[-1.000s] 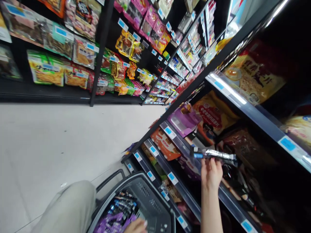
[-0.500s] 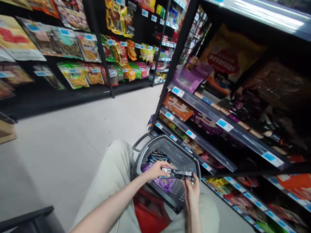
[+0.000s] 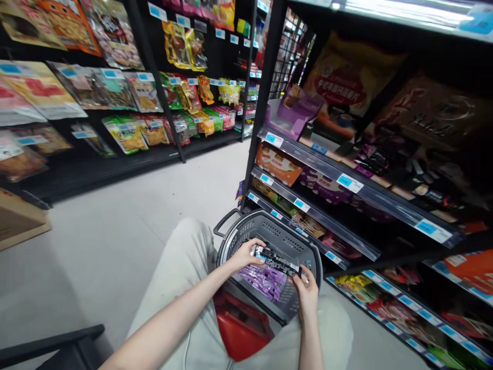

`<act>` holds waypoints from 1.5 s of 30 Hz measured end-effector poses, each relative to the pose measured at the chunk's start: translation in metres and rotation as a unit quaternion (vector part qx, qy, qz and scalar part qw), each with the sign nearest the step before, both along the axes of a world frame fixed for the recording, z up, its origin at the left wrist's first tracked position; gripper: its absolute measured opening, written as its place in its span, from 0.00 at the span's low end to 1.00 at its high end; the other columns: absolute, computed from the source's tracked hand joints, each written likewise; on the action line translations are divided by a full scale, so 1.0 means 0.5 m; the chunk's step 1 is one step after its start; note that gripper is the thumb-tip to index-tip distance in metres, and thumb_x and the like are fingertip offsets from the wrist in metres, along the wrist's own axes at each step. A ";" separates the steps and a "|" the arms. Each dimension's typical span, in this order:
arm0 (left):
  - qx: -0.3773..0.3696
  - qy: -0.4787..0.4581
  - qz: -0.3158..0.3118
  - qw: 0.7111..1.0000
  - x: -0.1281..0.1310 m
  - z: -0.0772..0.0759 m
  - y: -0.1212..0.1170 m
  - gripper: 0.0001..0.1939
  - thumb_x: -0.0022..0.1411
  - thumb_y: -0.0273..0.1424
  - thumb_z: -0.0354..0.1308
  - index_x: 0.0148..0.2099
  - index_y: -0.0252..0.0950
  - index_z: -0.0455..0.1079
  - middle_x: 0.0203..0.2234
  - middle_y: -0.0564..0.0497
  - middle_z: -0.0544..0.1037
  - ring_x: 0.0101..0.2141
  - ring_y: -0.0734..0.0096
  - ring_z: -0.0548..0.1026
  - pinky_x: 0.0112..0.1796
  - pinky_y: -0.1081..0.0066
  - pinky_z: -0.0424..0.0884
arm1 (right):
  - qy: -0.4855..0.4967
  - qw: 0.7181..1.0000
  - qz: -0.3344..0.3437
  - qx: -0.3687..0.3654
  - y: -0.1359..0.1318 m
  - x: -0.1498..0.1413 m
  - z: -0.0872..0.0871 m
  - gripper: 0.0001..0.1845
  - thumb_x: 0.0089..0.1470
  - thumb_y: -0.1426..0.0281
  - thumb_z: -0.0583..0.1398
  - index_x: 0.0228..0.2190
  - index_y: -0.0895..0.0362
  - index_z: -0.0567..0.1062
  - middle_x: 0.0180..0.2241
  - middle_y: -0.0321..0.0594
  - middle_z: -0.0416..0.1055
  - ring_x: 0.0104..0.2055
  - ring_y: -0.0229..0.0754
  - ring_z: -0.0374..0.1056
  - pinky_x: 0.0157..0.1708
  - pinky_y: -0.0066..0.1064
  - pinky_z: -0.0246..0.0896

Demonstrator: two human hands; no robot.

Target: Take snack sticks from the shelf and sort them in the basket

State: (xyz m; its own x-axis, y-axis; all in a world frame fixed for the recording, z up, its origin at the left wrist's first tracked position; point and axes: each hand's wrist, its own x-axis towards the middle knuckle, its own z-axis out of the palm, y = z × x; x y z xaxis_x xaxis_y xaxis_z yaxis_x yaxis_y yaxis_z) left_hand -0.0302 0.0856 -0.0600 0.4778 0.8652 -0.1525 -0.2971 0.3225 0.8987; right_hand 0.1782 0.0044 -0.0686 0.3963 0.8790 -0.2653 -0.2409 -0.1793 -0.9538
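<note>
A long, thin black snack packet [image 3: 278,261] with silvery lettering is stretched between my two hands over the basket. My left hand [image 3: 246,256] pinches its left end, which shows a bit of blue. At the opposite end, the fingers of my right hand [image 3: 307,286] are closed on it near the basket's right wall. Whether one packet or several are in my grip, I cannot tell. Below lie shiny purple packets [image 3: 265,282] inside the dark grey shopping basket [image 3: 254,222]. My left hand and the black packet hide part of the basket's contents.
A shelf unit [image 3: 327,149] with boxed and bagged snacks rises close on the right, by the basket. Across the pale floor [image 3: 154,216], bagged snacks hang on a black rack [image 3: 69,174]. A cardboard box [image 3: 23,221] sits at left. A red object [image 3: 242,329] is between my knees.
Both hands have lowered the black packet slightly into the basket, its right end tilting down. The black and blue packets seen inside earlier are now mostly covered. The view has shifted slightly.
</note>
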 end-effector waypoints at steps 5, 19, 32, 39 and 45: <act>-0.058 -0.050 -0.042 0.996 -0.005 0.001 0.002 0.25 0.39 0.27 0.62 0.41 0.37 0.58 0.35 0.51 0.67 0.31 0.66 0.72 0.33 0.60 0.69 | 0.002 1.000 0.003 -0.001 0.002 0.000 0.004 0.31 0.32 0.65 0.64 0.42 0.58 0.63 0.24 0.35 0.72 0.23 0.41 0.69 0.29 0.35 0.64; -0.018 0.067 -0.072 0.995 -0.025 -0.005 0.020 0.22 0.41 0.34 0.61 0.40 0.29 0.66 0.18 0.57 0.65 0.22 0.67 0.73 0.25 0.69 0.70 | 0.035 0.999 -0.007 0.000 0.000 0.009 0.024 0.27 0.32 0.67 0.64 0.39 0.58 0.66 0.19 0.31 0.69 0.22 0.39 0.68 0.24 0.29 0.63; 0.121 0.192 0.054 0.972 -0.033 -0.015 0.040 0.15 0.45 0.38 0.56 0.33 0.32 0.72 0.30 0.48 0.76 0.33 0.66 0.71 0.36 0.70 0.65 | 0.009 0.993 0.117 0.004 -0.010 0.005 0.032 0.22 0.34 0.68 0.64 0.36 0.56 0.70 0.29 0.39 0.72 0.27 0.41 0.69 0.32 0.34 0.63; 0.009 0.109 0.061 0.992 -0.033 -0.020 0.040 0.22 0.43 0.37 0.59 0.39 0.30 0.67 0.22 0.51 0.73 0.22 0.74 0.70 0.25 0.73 0.67 | -0.079 0.992 0.096 -0.030 -0.005 -0.008 0.047 0.21 0.29 0.65 0.65 0.31 0.59 0.75 0.16 0.35 0.70 0.19 0.40 0.67 0.22 0.31 0.63; -0.039 0.075 0.057 0.995 -0.033 -0.022 0.040 0.22 0.41 0.38 0.59 0.39 0.30 0.66 0.22 0.52 0.71 0.22 0.74 0.69 0.24 0.70 0.69 | -0.122 0.991 0.039 -0.029 -0.001 -0.018 0.048 0.17 0.31 0.61 0.63 0.25 0.59 0.76 0.23 0.40 0.73 0.14 0.37 0.64 0.15 0.29 0.61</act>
